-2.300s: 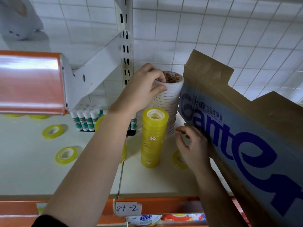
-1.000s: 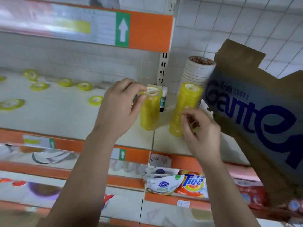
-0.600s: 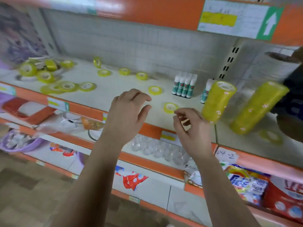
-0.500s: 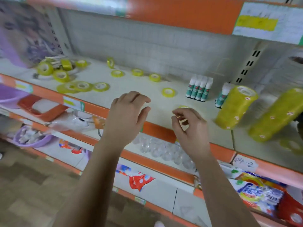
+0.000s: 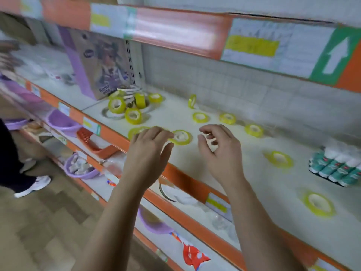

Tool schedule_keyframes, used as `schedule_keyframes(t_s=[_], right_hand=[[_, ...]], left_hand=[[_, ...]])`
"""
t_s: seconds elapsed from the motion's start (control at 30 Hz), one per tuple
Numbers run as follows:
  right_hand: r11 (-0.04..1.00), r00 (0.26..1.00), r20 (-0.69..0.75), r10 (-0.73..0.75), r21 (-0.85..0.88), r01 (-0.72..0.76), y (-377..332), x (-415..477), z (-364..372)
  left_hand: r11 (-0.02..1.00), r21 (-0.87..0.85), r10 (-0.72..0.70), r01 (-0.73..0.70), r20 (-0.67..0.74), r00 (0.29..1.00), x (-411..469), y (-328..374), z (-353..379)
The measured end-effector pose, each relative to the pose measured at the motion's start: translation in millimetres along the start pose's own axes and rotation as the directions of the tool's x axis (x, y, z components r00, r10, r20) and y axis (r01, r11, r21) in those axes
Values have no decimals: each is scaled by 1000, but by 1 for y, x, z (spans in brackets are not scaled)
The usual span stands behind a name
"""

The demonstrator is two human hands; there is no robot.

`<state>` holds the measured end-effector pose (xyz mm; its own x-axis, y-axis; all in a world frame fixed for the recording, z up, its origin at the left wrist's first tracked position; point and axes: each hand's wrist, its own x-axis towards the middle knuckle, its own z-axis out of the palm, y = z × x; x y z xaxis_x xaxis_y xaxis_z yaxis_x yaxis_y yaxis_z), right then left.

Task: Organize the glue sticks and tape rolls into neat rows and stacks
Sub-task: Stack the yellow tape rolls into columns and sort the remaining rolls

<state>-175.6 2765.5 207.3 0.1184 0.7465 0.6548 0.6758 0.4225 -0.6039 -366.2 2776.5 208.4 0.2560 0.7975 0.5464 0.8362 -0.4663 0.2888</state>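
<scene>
Several yellow tape rolls lie scattered on the white shelf [image 5: 254, 173]. One flat roll [image 5: 181, 137] sits just beyond the fingertips of my left hand [image 5: 148, 153], which hovers empty with relaxed fingers. My right hand [image 5: 220, 153] hovers beside it over the shelf's front part, fingers loosely curled, holding nothing. A heap of rolls [image 5: 125, 106] lies at the back left. More flat rolls [image 5: 278, 159] [image 5: 318, 204] lie to the right. A row of green-and-white glue sticks [image 5: 338, 165] stands at the far right edge.
A purple boxed doll [image 5: 101, 63] stands at the shelf's left end. An orange shelf rail [image 5: 185, 178] with price tags runs along the front. Lower shelves hold purple bowls [image 5: 62, 122] and packets. A person's shoe [image 5: 33, 184] is on the floor at left.
The view has swung left along the shelf; the tall tape stacks have left the frame. Both empty hands now hover over the scattered flat rolls.
</scene>
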Motion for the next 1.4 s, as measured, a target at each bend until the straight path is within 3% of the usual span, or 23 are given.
schedule_keyframes(t_s=[0.4,0.67,0.9,1.27,1.4], right_hand=[[995,992,99,-78,61,72,-28,67,150],[996,994,84,65,-70,-59,-37,94,224],[971,982,31,185,-159,-178,-27,113,240],[982,995,12,99,-165,-95,-47,127,280],[982,994,71,87,-171,-74,-45,126,291]], left_hand=[[990,-17,-140,139,-60,988,38,-151,-10],[993,-111,-51,50,-4,999,76,-247,-15],[985,-165,53,-46,43,998,102,-283,-11],[967,-235,105,-99,11,994,109,-317,-3],[966,-237,114,-106,19,993,109,-329,-1]])
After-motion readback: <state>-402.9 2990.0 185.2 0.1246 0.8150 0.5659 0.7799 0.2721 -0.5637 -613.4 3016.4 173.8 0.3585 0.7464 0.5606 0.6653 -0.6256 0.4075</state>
